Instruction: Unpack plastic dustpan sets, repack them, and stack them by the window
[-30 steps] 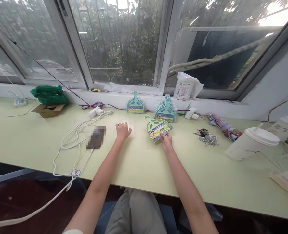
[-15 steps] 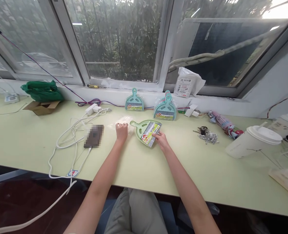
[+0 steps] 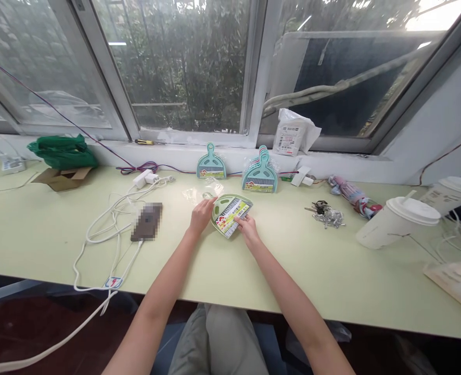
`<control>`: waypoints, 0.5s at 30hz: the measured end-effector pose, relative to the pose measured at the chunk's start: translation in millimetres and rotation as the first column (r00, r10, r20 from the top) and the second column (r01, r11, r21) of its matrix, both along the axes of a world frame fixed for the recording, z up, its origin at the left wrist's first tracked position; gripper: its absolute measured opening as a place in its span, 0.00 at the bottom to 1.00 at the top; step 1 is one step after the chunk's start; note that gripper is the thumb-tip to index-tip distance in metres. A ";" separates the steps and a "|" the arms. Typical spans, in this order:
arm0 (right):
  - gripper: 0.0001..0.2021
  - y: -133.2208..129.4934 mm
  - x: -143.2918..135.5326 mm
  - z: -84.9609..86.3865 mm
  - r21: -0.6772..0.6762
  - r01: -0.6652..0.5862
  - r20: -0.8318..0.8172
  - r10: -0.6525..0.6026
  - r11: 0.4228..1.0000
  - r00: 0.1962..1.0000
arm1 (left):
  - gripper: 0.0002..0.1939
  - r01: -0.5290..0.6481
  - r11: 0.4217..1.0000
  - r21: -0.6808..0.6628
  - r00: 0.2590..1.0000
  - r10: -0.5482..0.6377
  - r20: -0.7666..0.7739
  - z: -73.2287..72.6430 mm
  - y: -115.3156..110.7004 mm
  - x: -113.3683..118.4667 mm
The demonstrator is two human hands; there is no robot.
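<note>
Both hands have drawn together at the middle of the frame since a moment ago: the left hand, which lay flat on the clear plastic bag, now grips the left edge of the light green mini dustpan set, and the right hand, which had been sliding that set leftward across the table, now pinches its lower right corner by the yellow label. So the set is held between the two hands, just above the tabletop or resting on it, I cannot tell which, its handle pointing up and left toward the bag. The bag lies crumpled just above the left hand's fingers, partly behind the set's handle.

Above them, along the window ledge, a single teal dustpan leans upright, and to its right a stack of teal dustpans in plastic wrap leans the same way. A white packet sits on the sill higher up. Left of centre a blurred phone lies on the table with a white cable looping around it. At far left sit a green bag and a cardboard box. To the right lie keys, a folded umbrella and a white lidded cup tipped on its side
</note>
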State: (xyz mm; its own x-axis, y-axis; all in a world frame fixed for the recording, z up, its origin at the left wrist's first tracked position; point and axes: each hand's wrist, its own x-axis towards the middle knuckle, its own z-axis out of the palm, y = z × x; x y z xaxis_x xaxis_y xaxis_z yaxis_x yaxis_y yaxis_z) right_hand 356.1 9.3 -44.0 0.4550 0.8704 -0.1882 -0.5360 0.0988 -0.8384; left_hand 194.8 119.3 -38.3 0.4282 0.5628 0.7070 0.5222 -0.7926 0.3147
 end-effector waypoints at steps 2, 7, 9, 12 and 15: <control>0.14 0.0 -1.5 -0.8 0.016 0.030 0.001 -0.030 0.999 1.000 | 0.17 0.038 0.999 -0.021 0.997 -0.036 0.074 3.1 -5.9 5.1; 0.15 -0.3 -0.8 -1.0 0.069 0.078 0.021 -0.079 0.995 0.997 | 0.40 -0.186 0.969 -0.166 0.812 0.246 0.529 14.3 -10.5 8.7; 0.16 -0.2 -1.1 -0.5 0.096 0.079 0.027 -0.082 0.992 0.996 | 0.47 -0.100 0.904 -0.416 0.625 0.383 0.680 16.9 -7.4 8.4; 0.17 -0.1 -1.4 0.1 0.118 0.064 0.023 -0.067 0.991 0.998 | 0.39 0.448 0.612 -0.652 0.579 0.356 0.733 16.2 -2.9 11.5; 0.16 -0.4 2.3 2.0 0.104 0.000 0.038 -0.004 0.995 0.999 | 0.32 0.702 0.364 -0.612 0.579 0.208 0.788 12.4 -1.2 16.5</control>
State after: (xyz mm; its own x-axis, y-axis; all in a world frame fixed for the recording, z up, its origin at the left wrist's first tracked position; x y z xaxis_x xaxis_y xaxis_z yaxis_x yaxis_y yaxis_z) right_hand 358.4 8.9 -42.0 0.4617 0.8834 -0.0796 -0.5038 0.1873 -0.8432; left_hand 211.3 118.1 -25.9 0.3504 0.9358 0.0390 -0.3846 0.1058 0.9170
